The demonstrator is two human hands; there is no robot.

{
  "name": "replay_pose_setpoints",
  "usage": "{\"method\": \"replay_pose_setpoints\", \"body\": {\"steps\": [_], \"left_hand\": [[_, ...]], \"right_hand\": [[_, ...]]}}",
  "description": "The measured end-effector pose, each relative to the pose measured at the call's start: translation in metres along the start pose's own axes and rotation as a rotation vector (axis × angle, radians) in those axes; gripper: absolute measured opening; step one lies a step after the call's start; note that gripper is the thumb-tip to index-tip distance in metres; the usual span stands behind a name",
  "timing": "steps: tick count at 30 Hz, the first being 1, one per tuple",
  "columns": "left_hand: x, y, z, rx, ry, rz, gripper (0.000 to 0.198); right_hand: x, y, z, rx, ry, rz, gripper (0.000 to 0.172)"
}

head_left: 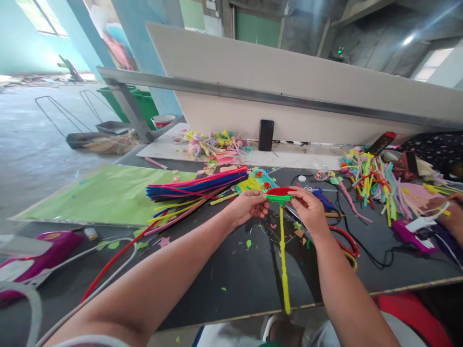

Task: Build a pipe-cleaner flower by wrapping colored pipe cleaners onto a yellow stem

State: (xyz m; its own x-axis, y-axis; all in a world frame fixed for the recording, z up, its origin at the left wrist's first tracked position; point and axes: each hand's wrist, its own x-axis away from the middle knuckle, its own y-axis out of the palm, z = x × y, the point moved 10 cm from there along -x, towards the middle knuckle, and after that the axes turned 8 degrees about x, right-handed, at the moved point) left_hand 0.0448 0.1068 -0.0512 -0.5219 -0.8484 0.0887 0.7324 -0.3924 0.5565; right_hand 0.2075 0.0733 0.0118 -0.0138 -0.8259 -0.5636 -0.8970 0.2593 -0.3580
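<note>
Between my two hands, above the dark table, is a pipe-cleaner piece with a red upper part and a bright green lower edge. A yellow pipe-cleaner stem hangs from its middle down to the table's front edge. My left hand pinches the left end of the green edge between thumb and fingertips. At the other end, my right hand grips it with thumb and fingers. Just behind my left hand lies a yellow and blue piece with red flowers.
A bundle of coloured pipe cleaners lies left on green sheeting. Right are scissors, a blue glue gun, cables and a purple power strip. A phone leans on the back board. Another person's hand is far right.
</note>
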Motion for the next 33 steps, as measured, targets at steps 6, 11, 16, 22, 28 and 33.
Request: {"method": "replay_pose_setpoints", "body": {"steps": [6, 11, 16, 22, 28, 33], "left_hand": [[-0.001, -0.004, 0.000, -0.016, 0.019, 0.019, 0.018], [0.000, -0.004, 0.002, -0.029, 0.070, 0.047, 0.020], [0.000, 0.001, 0.002, -0.041, 0.103, 0.032, 0.024], [0.000, 0.000, 0.003, -0.110, 0.126, 0.082, 0.030], [-0.002, 0.000, 0.002, -0.161, 0.126, 0.097, 0.034], [-0.001, 0.002, 0.004, -0.184, 0.133, 0.092, 0.032]], "right_hand": [[0.005, -0.023, 0.013, -0.249, 0.135, 0.254, 0.020], [0.006, -0.018, -0.011, 0.077, -0.004, 0.202, 0.005], [0.005, -0.005, -0.013, 0.113, 0.025, 0.142, 0.009], [0.005, -0.003, -0.007, 0.134, 0.087, 0.162, 0.015], [0.007, -0.006, -0.009, 0.197, 0.087, 0.202, 0.013], [0.008, -0.006, -0.001, 0.220, 0.154, 0.224, 0.017]]}}
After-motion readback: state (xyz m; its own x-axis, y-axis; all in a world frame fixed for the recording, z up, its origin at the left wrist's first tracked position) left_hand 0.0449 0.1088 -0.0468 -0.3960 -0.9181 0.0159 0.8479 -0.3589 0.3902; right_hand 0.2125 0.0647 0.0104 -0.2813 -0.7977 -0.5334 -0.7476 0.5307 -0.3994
